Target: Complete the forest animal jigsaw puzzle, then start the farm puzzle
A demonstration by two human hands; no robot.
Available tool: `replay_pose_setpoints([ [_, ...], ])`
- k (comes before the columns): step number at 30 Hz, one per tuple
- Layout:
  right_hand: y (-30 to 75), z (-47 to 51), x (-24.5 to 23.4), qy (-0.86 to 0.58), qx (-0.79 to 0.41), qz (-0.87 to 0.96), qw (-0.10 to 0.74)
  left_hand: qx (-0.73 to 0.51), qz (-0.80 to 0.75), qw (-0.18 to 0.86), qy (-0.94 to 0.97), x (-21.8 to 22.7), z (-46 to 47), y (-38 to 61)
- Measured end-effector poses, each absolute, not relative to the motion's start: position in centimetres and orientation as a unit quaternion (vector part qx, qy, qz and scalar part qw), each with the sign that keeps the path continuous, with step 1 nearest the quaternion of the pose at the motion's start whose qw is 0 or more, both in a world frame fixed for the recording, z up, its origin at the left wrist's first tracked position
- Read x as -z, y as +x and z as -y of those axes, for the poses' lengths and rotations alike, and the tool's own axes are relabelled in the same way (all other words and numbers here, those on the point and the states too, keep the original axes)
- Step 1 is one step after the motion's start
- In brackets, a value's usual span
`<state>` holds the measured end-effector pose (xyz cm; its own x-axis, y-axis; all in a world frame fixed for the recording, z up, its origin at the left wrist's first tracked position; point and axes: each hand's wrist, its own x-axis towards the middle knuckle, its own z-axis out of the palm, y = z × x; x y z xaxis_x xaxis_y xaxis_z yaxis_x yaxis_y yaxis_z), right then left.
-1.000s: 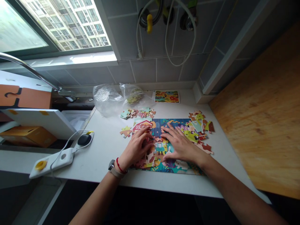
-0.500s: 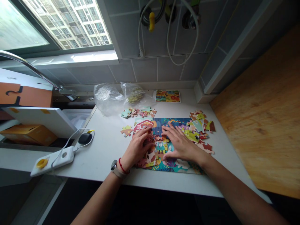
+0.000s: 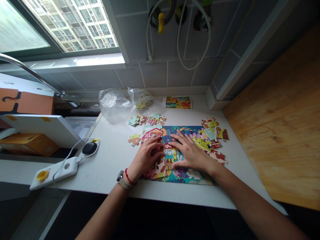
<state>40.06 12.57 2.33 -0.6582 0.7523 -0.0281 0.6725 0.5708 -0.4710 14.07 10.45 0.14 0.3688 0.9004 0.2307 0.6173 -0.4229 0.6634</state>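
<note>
A colourful jigsaw puzzle (image 3: 175, 175), partly put together, lies on the white counter (image 3: 112, 160). My left hand (image 3: 146, 156) rests on its left half below a red barn picture, fingers stretched flat. My right hand (image 3: 191, 153) lies flat on the middle of the puzzle, fingers spread, pressing down. Neither hand holds a piece. Loose pieces lie in a pile to the right (image 3: 212, 135), a row behind the puzzle (image 3: 146, 120) and a small group at the left (image 3: 134, 139).
Two clear plastic bags (image 3: 115, 105) and a small reference picture (image 3: 177, 102) lie near the tiled wall. A white device with a yellow button (image 3: 53, 169) and a black mouse-like object (image 3: 89, 148) sit at the left. A wooden board (image 3: 282, 113) borders the right; a faucet (image 3: 37, 78) reaches over the left.
Both hands stay flat on the puzzle; the fingers shifted only slightly. The view wobbled a little.
</note>
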Motion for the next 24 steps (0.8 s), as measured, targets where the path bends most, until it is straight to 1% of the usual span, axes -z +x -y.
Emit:
replay_pose_setpoints([
  [3, 40.07, -12.59, -2.08, -0.402, -0.224, 0.883, 0.098, -0.298, -0.474, 0.239, 0.793, -0.27, -10.33, 14.15],
  [6, 40.31, -12.69, -1.95, -0.385, -0.223, 0.887, 0.126, -0.305, -0.476, 0.236, 0.790, -0.31, -10.24, 14.39],
  [13, 40.85, -12.91, -2.46, -0.322, -0.218, 0.889, 0.242, -0.326, -0.476, 0.217, 0.787, -0.20, -10.27, 14.81],
  [15, 40.81, -12.86, -2.36, -0.309, -0.202, 0.898, 0.241, -0.322, -0.472, 0.213, 0.793, -0.18, -10.29, 14.69],
  [18, 40.70, -12.78, -2.01, -0.298, -0.185, 0.911, 0.216, -0.304, -0.464, 0.208, 0.805, -0.14, -10.34, 14.39],
  [24, 40.73, -12.74, -1.76, -0.300, -0.202, 0.912, 0.195, -0.278, -0.452, 0.194, 0.825, -0.15, -10.40, 13.92],
])
